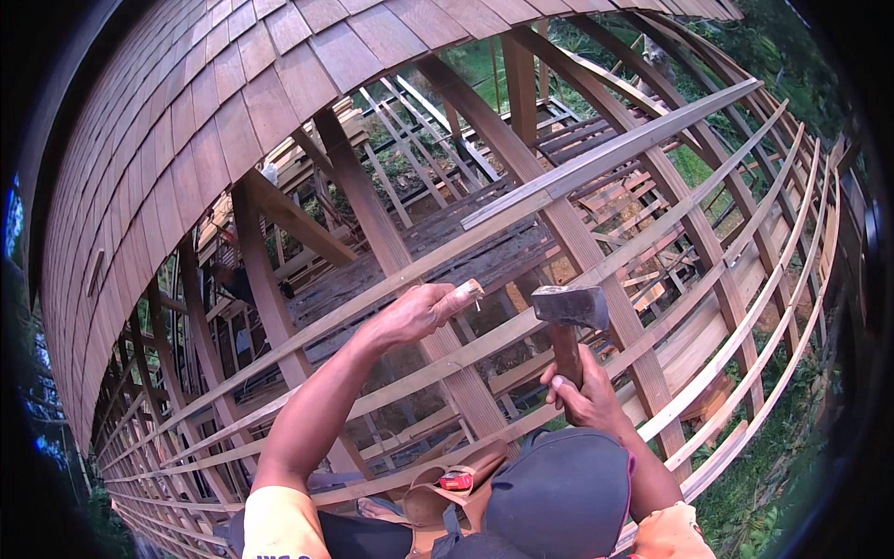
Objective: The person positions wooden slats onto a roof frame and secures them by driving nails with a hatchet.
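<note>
My left hand (424, 312) is closed in a pinch over the upper wooden batten (386, 282), with pale wrapping around a digit. A tiny, thin bright piece (479, 304) sticks out at its fingertips, too small to name. To its right, my right hand (587, 396) grips the wooden handle of a hatchet (570, 306), held up with its dark metal head above the battens. Below the hands, a sloping rafter (456, 368) passes behind the battens.
Overlapping wooden shingles (223, 102) cover the upper left. Curved battens and rafters have gaps between them, with stacked timber (335, 130) visible below. A tan tool pouch (428, 508) holding a red packet (455, 481) hangs at my waist. A dark cap (559, 489) blocks the lower middle.
</note>
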The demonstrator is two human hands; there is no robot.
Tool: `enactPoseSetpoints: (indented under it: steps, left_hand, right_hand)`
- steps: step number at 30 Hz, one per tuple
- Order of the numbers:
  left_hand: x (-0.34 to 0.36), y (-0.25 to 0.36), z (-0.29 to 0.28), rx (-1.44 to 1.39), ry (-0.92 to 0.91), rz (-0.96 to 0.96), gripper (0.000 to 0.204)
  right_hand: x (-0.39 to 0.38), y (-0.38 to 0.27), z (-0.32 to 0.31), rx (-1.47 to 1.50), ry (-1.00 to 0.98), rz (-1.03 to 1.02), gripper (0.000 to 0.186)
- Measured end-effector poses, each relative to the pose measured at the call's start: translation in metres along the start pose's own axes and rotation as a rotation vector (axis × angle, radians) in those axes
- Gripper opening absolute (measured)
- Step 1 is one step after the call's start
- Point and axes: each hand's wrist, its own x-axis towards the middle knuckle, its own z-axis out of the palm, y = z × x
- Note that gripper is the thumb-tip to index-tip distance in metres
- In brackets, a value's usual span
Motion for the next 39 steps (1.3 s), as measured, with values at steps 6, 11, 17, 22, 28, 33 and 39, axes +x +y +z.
enactPoseSetpoints:
  steps: [6,11,17,22,28,33,39]
  left_hand:
    - [0.005,-0.028,0.021,0.107,0.058,0.129,0.047]
    - [0.009,-0.022,0.016,-0.001,-0.039,0.049,0.044]
    - [0.009,-0.029,0.007,-0.599,-0.24,0.006,0.053]
    - [0.01,-0.033,0.012,-0.544,-0.276,0.016,0.054]
    - [0.023,-0.034,0.028,-0.325,-0.162,0.122,0.061]
    - [0.021,-0.04,0.043,-0.366,-0.178,0.075,0.073]
    - [0.028,-0.057,0.068,-0.31,-0.208,0.067,0.075]
  right_hand:
    - [-0.005,0.022,-0.002,-0.182,0.033,0.205,0.041]
    - [-0.017,0.05,0.002,-0.667,0.158,-0.18,0.048]
    - [0.002,0.04,0.039,-0.91,0.007,-0.382,0.053]
    - [0.015,0.024,0.062,-1.038,-0.174,-0.669,0.053]
    - [0.033,0.022,0.017,-1.036,0.226,-0.301,0.049]
    - [0.007,0.024,0.037,-1.002,-0.1,-0.637,0.05]
    - [0.031,0.034,-0.013,-0.884,0.261,-0.201,0.045]
